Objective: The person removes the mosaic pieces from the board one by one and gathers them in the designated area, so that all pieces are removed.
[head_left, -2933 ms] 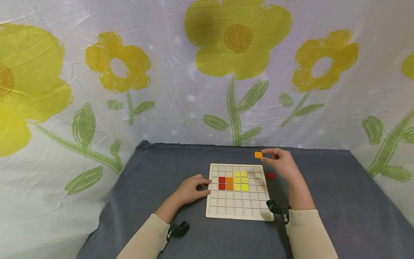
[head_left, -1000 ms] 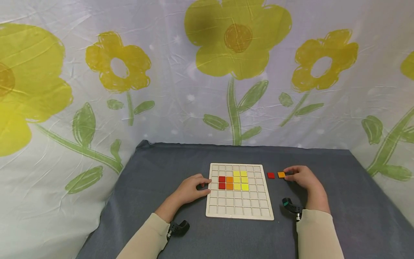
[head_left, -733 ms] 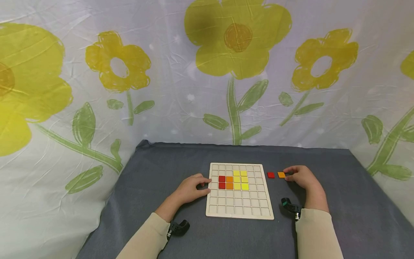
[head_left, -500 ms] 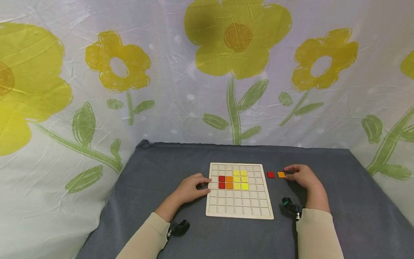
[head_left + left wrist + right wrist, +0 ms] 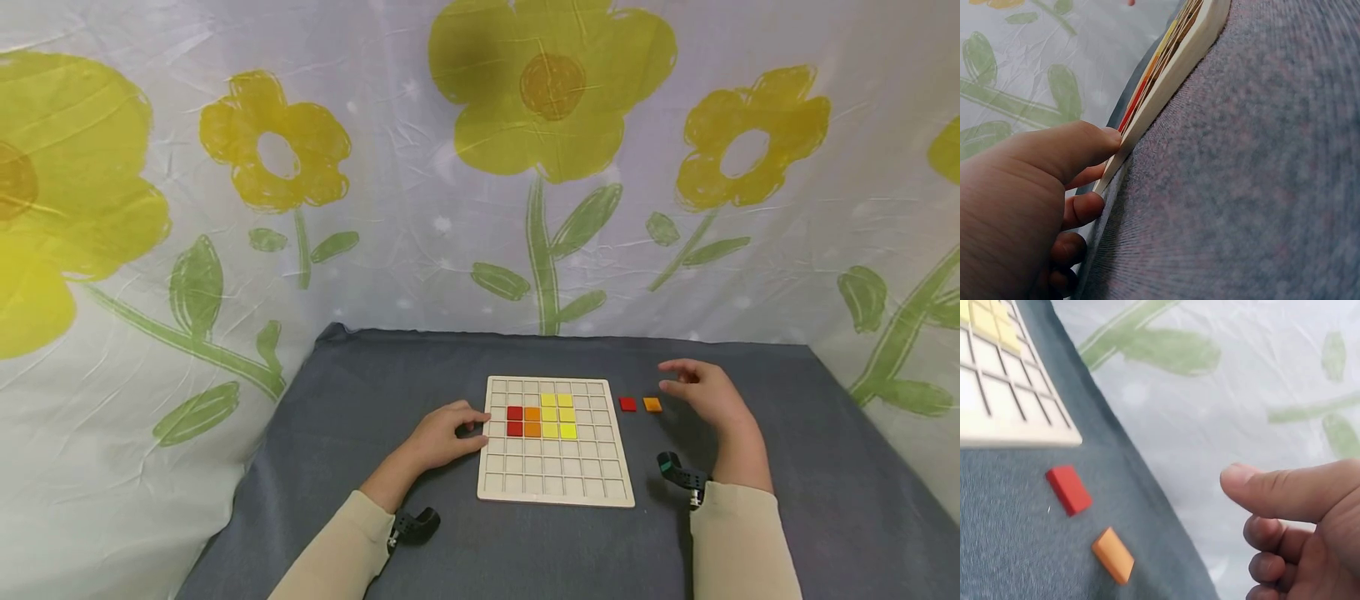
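Observation:
In the head view, my left hand [image 5: 442,437] rests beside the pale wooden grid board [image 5: 555,492], thumb and forefinger touching its left edge some way apart. The left wrist view shows the thumb [image 5: 1094,140] against the rim, the other fingers bent below it. Several yellow tiles [image 5: 557,417], with red tiles [image 5: 514,421] and orange tiles [image 5: 532,422] in pairs, sit in the board's cells. Holding nothing, my right hand [image 5: 708,392] hovers over the cloth, thumb and forefinger apart. Just left of and below it lies a loose orange tile [image 5: 652,405], beside a loose red tile [image 5: 627,404].
A dark grey cloth [image 5: 420,367] covers the table. Behind and at the sides hangs a white curtain [image 5: 405,250] with yellow flowers. A black wrist camera is strapped to each forearm. Both loose tiles lie right of the board.
My right hand carried the orange tile from behind the board to the right of the red tile, let go of it, and has lifted away. The left hand stays on the board's edge.

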Tool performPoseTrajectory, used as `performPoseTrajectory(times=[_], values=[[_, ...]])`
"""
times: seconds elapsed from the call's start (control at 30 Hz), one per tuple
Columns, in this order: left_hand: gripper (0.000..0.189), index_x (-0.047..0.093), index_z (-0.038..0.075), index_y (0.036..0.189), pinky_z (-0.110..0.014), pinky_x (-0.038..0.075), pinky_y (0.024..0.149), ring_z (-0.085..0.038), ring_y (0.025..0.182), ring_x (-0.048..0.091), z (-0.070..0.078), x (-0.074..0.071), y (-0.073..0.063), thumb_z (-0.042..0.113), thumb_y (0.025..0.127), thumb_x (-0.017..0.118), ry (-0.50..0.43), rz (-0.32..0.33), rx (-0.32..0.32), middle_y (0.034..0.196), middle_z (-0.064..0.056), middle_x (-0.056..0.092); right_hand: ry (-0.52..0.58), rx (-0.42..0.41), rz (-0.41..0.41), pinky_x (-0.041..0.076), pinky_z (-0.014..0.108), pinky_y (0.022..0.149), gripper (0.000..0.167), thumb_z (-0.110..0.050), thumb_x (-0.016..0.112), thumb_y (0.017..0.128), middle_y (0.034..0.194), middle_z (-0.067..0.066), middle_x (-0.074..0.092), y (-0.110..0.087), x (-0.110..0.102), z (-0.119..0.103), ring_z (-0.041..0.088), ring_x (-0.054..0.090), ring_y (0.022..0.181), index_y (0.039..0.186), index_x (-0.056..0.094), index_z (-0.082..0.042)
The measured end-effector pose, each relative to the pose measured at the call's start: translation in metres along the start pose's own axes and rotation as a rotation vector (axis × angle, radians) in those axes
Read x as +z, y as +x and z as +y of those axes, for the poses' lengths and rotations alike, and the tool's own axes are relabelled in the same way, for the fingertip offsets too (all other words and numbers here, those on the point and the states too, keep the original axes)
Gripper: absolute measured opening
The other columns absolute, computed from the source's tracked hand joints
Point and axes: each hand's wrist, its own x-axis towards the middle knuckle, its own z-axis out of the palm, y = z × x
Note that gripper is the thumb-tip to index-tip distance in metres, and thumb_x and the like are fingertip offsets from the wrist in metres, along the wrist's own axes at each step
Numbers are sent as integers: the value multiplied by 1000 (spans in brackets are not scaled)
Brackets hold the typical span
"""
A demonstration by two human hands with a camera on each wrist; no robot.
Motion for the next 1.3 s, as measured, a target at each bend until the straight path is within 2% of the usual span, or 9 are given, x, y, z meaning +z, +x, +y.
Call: performPoseTrajectory(times=[0.13, 0.33, 0.67, 0.77, 1.0, 1.3], values=[[37, 74, 17, 129, -29, 40, 69, -9, 75, 47, -2, 2, 0, 30, 95, 77, -7, 4, 2, 90, 8, 54, 8, -37, 2, 36, 44, 73, 44, -26, 68, 102, 97, 12, 46, -3, 0, -12, 29, 44, 88, 138, 60, -1], [37, 74, 17, 129, -28, 40, 69, -8, 74, 47, -3, 4, -1, 31, 95, 77, -7, 4, 3, 91, 9, 54, 20, -105, 3, 36, 41, 69, 39, -20, 68, 102, 95, 11, 46, -4, 4, -29, 27, 43, 83, 136, 62, -2], [36, 74, 17, 128, -29, 40, 69, -9, 75, 47, -1, 2, 0, 30, 96, 76, -9, 5, 4, 90, 8, 53, 71, -169, -31, 37, 40, 69, 40, -23, 68, 102, 102, 12, 48, 5, 28, -49, 24, 42, 79, 137, 63, -5], [35, 74, 16, 128, -29, 40, 69, -10, 75, 47, 0, 1, 0, 30, 95, 76, -12, 6, 8, 90, 8, 53, 81, -184, -51, 38, 40, 66, 39, -22, 70, 101, 102, 12, 48, 8, 37, -55, 24, 39, 71, 136, 63, -6], [35, 74, 16, 128, -29, 40, 69, -9, 75, 47, 1, 0, 0, 30, 95, 76, -11, 0, 1, 91, 9, 53, 66, -238, -96, 37, 41, 69, 38, -18, 71, 100, 103, 11, 49, 11, 59, -68, 25, 39, 77, 136, 65, -6], [35, 74, 17, 128, -29, 40, 69, -9, 75, 47, 1, -1, 0, 30, 96, 76, -10, 0, 0, 91, 8, 53, 25, -289, -172, 35, 42, 72, 37, -19, 70, 100, 96, 7, 48, 16, 89, -71, 25, 42, 87, 134, 68, -6]])
